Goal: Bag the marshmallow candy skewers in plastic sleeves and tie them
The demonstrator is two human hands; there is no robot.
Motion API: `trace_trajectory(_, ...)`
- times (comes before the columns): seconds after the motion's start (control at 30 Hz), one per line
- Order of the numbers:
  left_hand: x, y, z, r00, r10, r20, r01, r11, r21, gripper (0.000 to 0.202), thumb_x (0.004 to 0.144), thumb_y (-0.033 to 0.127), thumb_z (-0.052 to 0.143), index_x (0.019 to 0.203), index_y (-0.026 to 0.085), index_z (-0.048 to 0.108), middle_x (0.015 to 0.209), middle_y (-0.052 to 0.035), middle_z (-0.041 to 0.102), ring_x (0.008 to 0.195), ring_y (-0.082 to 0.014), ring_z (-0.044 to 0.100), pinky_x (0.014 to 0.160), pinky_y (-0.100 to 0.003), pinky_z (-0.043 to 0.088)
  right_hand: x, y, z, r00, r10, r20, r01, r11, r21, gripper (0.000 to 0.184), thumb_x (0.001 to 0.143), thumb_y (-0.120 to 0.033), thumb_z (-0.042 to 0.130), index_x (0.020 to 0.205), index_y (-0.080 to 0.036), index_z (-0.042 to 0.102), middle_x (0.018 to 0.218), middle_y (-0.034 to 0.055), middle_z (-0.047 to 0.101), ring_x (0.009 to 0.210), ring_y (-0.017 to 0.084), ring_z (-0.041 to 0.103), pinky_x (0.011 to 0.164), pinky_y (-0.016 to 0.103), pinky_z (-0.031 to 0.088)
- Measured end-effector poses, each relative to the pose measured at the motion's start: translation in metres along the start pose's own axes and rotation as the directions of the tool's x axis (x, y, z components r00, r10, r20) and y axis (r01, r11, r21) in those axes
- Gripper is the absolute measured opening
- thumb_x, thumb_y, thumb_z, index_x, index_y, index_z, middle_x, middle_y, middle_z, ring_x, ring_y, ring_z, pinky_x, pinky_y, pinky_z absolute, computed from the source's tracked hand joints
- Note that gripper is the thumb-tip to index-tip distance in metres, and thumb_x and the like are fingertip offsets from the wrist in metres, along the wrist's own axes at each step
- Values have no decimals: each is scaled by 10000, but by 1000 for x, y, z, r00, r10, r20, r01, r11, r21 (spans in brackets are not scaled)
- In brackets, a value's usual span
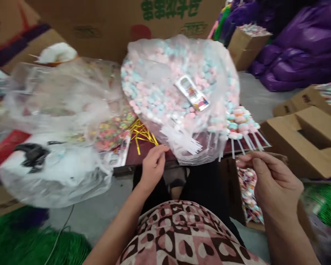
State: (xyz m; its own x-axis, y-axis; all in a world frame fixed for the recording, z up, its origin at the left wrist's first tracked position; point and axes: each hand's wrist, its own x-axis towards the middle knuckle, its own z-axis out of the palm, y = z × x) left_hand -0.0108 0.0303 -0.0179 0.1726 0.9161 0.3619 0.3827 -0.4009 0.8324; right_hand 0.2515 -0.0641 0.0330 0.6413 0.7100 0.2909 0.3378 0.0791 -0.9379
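Observation:
My left hand is over the table's front edge, fingers curled in and closed; whatever may be in them is too small to make out. Just beyond it lie gold twist ties and, to the right, a bunch of white sticks on clear plastic. My right hand is pinched, thumb against forefinger, in front of the table's right corner; I cannot make out anything in the pinch. Close to its fingertips are marshmallow skewers, white sticks pointing toward me. A large bag of pink and blue marshmallows fills the middle.
A printed packet lies on the marshmallow bag. Left are colourful candies under plastic and a white bag hanging over the edge. Cartons stand at right, including an open box; a box of wrapped sweets sits below my right hand.

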Motion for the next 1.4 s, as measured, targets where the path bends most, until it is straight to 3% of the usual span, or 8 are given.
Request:
trace_trajectory(0.17, 0, -4, -22, 999, 18, -46, -14, 996, 90, 267, 912, 146, 464, 1047, 205, 687, 1043, -73, 725, 1006, -158, 657, 935, -325, 508, -24, -5, 34, 959, 7, 283, -9, 1000, 4, 173, 863, -295, 657, 1018, -289, 735, 860, 21, 754, 667, 154, 711, 730, 302, 612)
trace_trajectory(0.43, 4, -21, -73, 992, -75, -104, 112, 905, 410, 207, 910, 179, 509, 1016, 188, 687, 950, -56, 730, 905, -164, 665, 849, -299, 502, -41, 0, 50, 862, 13, 507, -33, 999, 30, 191, 877, -307, 635, 1046, -322, 723, 858, -15, 763, 695, 102, 723, 752, 156, 586)
trace_trajectory(0.57, 2, -35, -101, 965, -119, -232, 250, 674, 695, 213, 914, 281, 519, 839, 168, 685, 863, -93, 698, 881, -232, 636, 824, -361, 476, -44, 9, 49, 852, 39, 522, -47, 999, 2, 199, 871, -316, 640, 1053, -332, 720, 871, -10, 764, 709, 106, 729, 767, 149, 579)
trace_trajectory(0.67, 0, -47, -118, 950, -158, -268, 311, 514, 800, 263, 901, 377, 554, 847, 157, 687, 899, -121, 686, 901, -275, 616, 827, -397, 455, -46, 12, 49, 846, 66, 530, -69, 998, -13, 190, 864, -332, 645, 1038, -334, 724, 859, -1, 767, 701, 116, 732, 751, 154, 583)
trace_trajectory(0.77, -3, -55, -123, 953, -175, -249, 303, 467, 831, 316, 886, 438, 572, 920, 150, 697, 971, -140, 672, 936, -293, 602, 846, -411, 448, -49, 13, 51, 838, 85, 540, -77, 996, -36, 180, 864, -341, 644, 1022, -329, 729, 851, 10, 768, 700, 126, 732, 752, 169, 587)
trace_trajectory(1.07, 4, -62, -126, 926, -247, -286, 371, 455, 809, 325, 871, 407, 603, 1038, 143, 690, 1095, -158, 645, 1053, -323, 578, 919, -430, 463, -54, 19, 56, 801, 95, 591, -96, 995, -31, 190, 867, -345, 635, 1026, -284, 719, 857, 27, 770, 706, 133, 735, 760, 184, 588)
trace_trajectory(1.23, 10, -65, -129, 933, -251, -256, 346, 436, 831, 246, 891, 325, 576, 1015, 141, 682, 1118, -159, 641, 1034, -308, 584, 900, -416, 471, -57, 18, 61, 797, 121, 592, -128, 991, -30, 205, 857, -349, 642, 1009, -238, 725, 837, 34, 770, 691, 128, 733, 748, 169, 586)
trace_trajectory(1.4, 11, -70, -129, 940, -227, -257, 327, 376, 867, 195, 918, 223, 488, 920, 147, 667, 1043, -154, 650, 985, -295, 589, 865, -411, 465, -64, 17, 67, 757, 85, 648, -107, 994, -5, 217, 855, -333, 640, 1011, -208, 726, 829, 43, 771, 675, 131, 731, 725, 175, 591)
